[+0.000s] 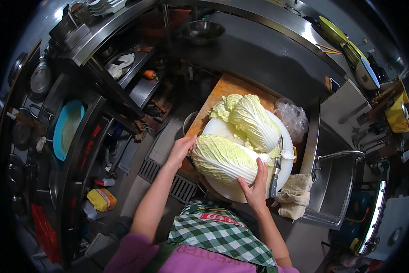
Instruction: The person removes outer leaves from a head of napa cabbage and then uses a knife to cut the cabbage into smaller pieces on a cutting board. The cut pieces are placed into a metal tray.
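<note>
A napa cabbage (226, 158) lies on its side on a round white cutting board (286, 163), between my two hands. My left hand (182, 150) holds its leafy left end. At its right, paler end, my right hand (255, 184) rests with the fingers against the side. Behind it on the board sits another napa cabbage (254, 123), with loose leaf pieces around it. A knife with a black handle (274, 181) lies along the board's right side, its blade pointing away from me and partly hidden by leaf scraps.
An orange-brown wooden board (218, 92) lies under the white one. Right of them are a crumpled clear plastic bag (291, 117), a folded beige cloth (295, 196) and a steel sink (334, 191). A metal bowl (203, 31) stands at the back; a turquoise basin (57, 136) is at left.
</note>
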A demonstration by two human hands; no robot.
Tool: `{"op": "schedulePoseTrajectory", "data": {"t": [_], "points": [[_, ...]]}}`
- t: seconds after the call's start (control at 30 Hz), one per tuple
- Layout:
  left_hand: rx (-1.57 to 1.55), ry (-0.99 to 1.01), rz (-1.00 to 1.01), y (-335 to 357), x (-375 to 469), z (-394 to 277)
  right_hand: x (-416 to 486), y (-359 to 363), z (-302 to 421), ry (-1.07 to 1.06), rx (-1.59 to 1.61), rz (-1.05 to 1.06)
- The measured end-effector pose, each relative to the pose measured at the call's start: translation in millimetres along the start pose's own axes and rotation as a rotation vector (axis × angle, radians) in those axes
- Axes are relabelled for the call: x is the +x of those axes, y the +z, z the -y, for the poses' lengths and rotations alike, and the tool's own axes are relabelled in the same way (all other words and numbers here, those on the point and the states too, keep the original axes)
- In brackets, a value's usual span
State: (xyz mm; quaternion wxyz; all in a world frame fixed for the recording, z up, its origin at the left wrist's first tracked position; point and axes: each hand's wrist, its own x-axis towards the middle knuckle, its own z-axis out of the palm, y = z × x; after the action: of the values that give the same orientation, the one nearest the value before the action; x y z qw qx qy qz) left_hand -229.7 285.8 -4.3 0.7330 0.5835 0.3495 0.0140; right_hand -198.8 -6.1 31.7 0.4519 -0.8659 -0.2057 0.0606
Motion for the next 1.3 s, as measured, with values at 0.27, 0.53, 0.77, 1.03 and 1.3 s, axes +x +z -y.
{"op": "schedulePoseTrajectory", "data": {"t": [0.27, 0.53, 0.77, 1.03, 1.3], "points": [[0.140, 0.260, -0.059, 24, 24, 12, 1, -7, 27, -0.193, -0.395, -0.054], [0.223, 0.516, -0.461, 32, 2, 34, 1, 11, 65, -0.230, -0.506, 0.082], [0.093, 0.559, -0.463, 29, -5, 40, 0, 14, 70, -0.191, -0.544, 0.101], [-0.185, 0.462, -0.271, 22, 0, 41, -1, 17, 59, -0.337, -0.398, 0.105], [-0.127, 0.389, -0.335, 24, -2, 38, 8, 5, 63, -0.289, -0.359, 0.209]]}}
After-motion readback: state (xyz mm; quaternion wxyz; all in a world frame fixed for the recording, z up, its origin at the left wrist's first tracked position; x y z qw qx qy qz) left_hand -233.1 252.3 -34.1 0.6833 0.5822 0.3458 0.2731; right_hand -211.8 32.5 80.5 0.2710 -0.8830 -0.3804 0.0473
